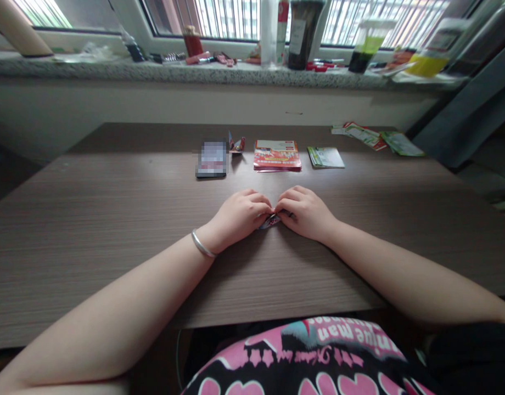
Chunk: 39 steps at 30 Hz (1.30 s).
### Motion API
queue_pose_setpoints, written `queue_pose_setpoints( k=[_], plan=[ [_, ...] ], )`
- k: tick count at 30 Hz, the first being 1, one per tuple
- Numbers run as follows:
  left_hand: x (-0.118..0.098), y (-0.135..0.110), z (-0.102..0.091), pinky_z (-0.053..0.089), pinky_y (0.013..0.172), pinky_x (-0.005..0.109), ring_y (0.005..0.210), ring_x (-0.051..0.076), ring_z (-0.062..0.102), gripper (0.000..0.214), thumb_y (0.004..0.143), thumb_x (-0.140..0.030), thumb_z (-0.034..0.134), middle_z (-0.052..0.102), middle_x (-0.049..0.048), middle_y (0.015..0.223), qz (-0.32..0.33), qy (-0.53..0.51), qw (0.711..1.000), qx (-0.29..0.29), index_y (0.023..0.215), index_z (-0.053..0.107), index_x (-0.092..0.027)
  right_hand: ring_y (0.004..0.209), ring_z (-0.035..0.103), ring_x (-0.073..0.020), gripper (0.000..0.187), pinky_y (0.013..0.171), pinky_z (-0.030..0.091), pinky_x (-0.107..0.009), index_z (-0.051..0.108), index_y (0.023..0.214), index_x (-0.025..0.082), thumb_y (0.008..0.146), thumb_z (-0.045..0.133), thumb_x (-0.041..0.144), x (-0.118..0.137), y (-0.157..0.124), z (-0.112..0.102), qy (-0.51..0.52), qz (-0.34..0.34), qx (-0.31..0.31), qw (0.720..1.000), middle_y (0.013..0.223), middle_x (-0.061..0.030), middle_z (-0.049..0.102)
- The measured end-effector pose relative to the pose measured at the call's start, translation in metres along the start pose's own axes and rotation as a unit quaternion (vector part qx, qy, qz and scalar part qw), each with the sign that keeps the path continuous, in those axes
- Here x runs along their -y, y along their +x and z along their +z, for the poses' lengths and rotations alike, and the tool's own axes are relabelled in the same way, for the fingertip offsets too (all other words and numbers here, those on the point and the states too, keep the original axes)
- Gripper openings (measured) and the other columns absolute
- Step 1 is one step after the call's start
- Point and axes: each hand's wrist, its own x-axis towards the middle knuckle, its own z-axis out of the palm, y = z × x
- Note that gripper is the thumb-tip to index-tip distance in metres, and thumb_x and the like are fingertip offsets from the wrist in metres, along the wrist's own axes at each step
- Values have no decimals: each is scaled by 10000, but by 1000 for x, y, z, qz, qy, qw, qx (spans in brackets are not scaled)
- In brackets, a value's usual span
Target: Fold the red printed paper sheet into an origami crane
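At the middle of the table (124, 230), my left hand (246, 214) and my right hand (306, 211) meet over a small folded piece of printed paper (270, 221). Fingers of both hands are closed on it, pinching it from either side near the table top. Most of the paper is hidden under the fingers, so its folded shape is unclear. A silver bangle (202, 244) circles my left wrist. Just beyond the hands lies a stack of red and orange printed sheets (277, 156).
Left of the stack are a phone-like dark-edged device (212, 159), its screen blurred, and a folded red paper piece (238, 145). Green-and-white printed sheets (326, 157) lie to its right, with more leaflets (400, 144) at the far right. Bottles and clutter crowd the stone windowsill (236, 75).
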Motion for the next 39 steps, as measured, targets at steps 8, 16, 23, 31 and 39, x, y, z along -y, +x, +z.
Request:
queue_pose_setpoints(
  k=[8,16,23,31,39],
  plan=[
    [5,-2,5,389,885,346,929,179,601,167,895,-302,573,722,9,1024,-32,-18,999,-3,899,731,-247,836,531,-203,197,750,403,-328,651,867,197,888,541,359,6,-2,-3,-51,-25,20,998,884,-51,674],
    [7,-1,6,400,890,340,913,173,612,166,889,-259,562,719,21,1021,-29,-31,999,-4,889,724,-223,796,526,-186,211,705,381,-316,643,852,191,929,478,296,6,0,-1,-100,-48,24,994,860,-55,668],
    [3,-1,0,314,1010,426,972,200,601,182,895,-302,548,709,16,1042,-34,-1,999,14,906,721,-247,791,540,-179,235,648,365,-314,654,904,197,949,449,304,12,-2,-5,-122,-59,37,990,866,-51,674],
    [0,0,-7,368,950,396,951,199,594,186,886,-326,566,700,27,1051,-30,-1,999,30,927,728,-244,785,563,-170,267,657,397,-303,675,842,200,953,451,293,22,-5,-17,-103,-37,82,991,865,-48,682],
    [-3,-2,-9,463,881,357,966,211,604,186,850,-339,600,664,58,1134,-25,-13,999,17,923,707,-206,805,571,-171,235,628,361,-307,677,848,208,946,477,284,19,-7,-15,-137,-34,80,987,872,-50,686]
  ],
)
